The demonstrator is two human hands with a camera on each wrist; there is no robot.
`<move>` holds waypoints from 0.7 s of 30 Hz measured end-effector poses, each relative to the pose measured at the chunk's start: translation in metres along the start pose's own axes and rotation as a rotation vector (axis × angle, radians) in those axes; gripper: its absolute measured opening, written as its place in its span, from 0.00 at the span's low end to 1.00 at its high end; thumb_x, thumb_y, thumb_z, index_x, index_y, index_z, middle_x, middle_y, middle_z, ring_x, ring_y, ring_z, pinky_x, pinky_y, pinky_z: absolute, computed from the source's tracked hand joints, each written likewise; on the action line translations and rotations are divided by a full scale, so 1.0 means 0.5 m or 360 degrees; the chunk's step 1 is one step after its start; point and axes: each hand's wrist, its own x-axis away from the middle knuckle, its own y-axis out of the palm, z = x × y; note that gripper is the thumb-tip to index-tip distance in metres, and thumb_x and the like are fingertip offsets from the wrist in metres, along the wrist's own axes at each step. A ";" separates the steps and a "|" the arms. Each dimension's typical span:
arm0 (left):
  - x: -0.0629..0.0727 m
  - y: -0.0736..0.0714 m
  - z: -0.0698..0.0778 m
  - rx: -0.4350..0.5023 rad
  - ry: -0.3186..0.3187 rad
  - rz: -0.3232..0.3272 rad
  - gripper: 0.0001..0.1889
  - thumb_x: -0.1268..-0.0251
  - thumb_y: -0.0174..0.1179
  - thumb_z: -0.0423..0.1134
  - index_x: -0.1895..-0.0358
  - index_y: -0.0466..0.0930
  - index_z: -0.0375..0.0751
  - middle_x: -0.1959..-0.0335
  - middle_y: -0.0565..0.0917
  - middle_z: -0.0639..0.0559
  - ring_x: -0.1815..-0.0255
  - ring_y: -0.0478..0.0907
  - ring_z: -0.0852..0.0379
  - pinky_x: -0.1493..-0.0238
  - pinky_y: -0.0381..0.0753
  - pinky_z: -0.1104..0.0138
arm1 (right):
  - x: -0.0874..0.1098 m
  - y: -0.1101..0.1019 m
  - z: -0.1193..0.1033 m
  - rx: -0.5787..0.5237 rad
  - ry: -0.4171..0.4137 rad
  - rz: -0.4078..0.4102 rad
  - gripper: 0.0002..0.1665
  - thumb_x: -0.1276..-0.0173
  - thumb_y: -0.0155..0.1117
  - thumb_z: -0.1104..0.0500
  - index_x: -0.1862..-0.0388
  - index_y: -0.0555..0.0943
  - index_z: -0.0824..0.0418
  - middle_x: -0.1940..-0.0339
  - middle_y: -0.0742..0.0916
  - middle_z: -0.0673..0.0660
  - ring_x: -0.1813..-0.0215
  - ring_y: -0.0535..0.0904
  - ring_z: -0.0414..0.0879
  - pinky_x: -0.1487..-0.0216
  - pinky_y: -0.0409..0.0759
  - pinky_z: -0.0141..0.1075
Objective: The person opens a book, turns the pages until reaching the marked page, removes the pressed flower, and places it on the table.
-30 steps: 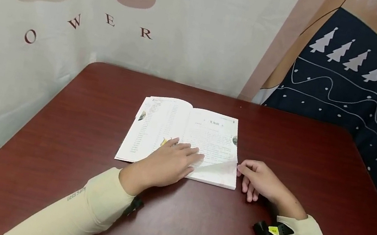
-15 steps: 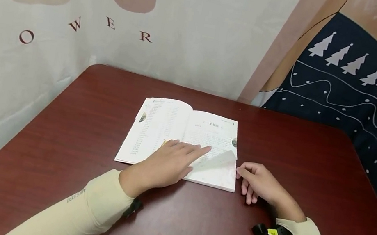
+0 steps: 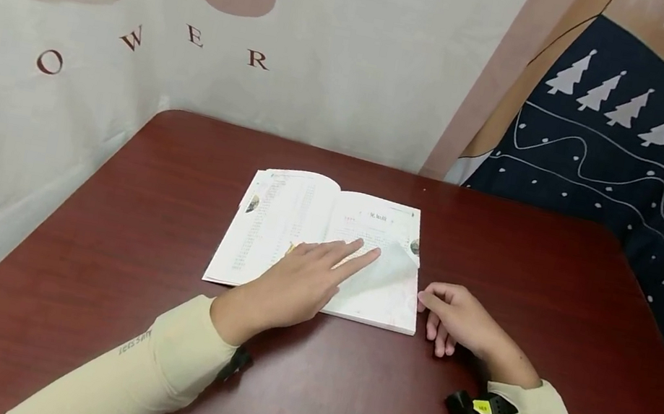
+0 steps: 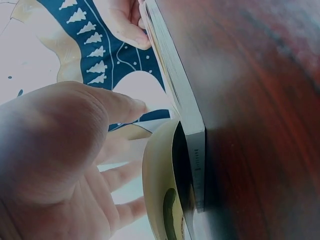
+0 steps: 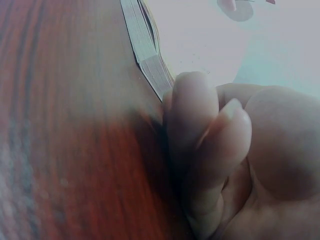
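Observation:
An open book (image 3: 276, 227) with printed text lies on the dark red-brown table (image 3: 340, 392). My left hand (image 3: 293, 281) reaches over the lower middle of it, fingers extended and spread toward the right page. Beside those fingertips, the loose page (image 3: 388, 264) is bent up from its lower right corner. In the left wrist view the thumb (image 4: 125, 107) stands apart from the other fingers, above the book's thick edge (image 4: 187, 112). My right hand (image 3: 454, 319) rests at the book's right edge, fingers loosely curled; in its wrist view the fingertips (image 5: 195, 95) are close by the book's corner.
A pale cloth (image 3: 353, 79) printed with letters and fruit shapes hangs behind the table. At the right hangs a dark blue cloth (image 3: 631, 154) with white trees. A black wrist device (image 3: 460, 404) with a yellow tag sits below the right hand.
My left fingers have moved up and right across the page and spread. The page's lower right corner has lifted and folded further upward. The right hand stays in place.

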 end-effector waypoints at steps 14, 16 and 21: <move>-0.004 -0.010 -0.005 0.0053 0.0070 -0.0123 0.31 0.36 0.52 0.24 0.34 0.78 0.59 0.17 0.50 0.48 0.16 0.39 0.44 0.21 0.52 0.44 | -0.005 -0.002 0.002 0.0000 -0.0006 0.0014 0.18 0.20 0.49 0.53 0.60 0.74 0.67 0.84 0.80 0.57 0.90 0.77 0.46 0.88 0.74 0.35; -0.003 -0.009 -0.005 0.0063 0.0083 -0.0139 0.30 0.36 0.52 0.24 0.34 0.79 0.57 0.18 0.52 0.47 0.16 0.40 0.44 0.20 0.51 0.45 | -0.004 -0.002 0.004 -0.0004 0.0007 -0.0005 0.18 0.19 0.48 0.53 0.60 0.74 0.68 0.84 0.80 0.56 0.90 0.78 0.46 0.88 0.75 0.35; 0.000 -0.007 -0.005 0.0081 0.0105 -0.0155 0.28 0.35 0.52 0.24 0.36 0.81 0.53 0.19 0.58 0.48 0.16 0.45 0.45 0.19 0.49 0.48 | -0.003 -0.001 0.004 -0.0003 -0.0001 0.0001 0.19 0.20 0.49 0.53 0.60 0.73 0.69 0.84 0.80 0.57 0.90 0.78 0.46 0.88 0.74 0.35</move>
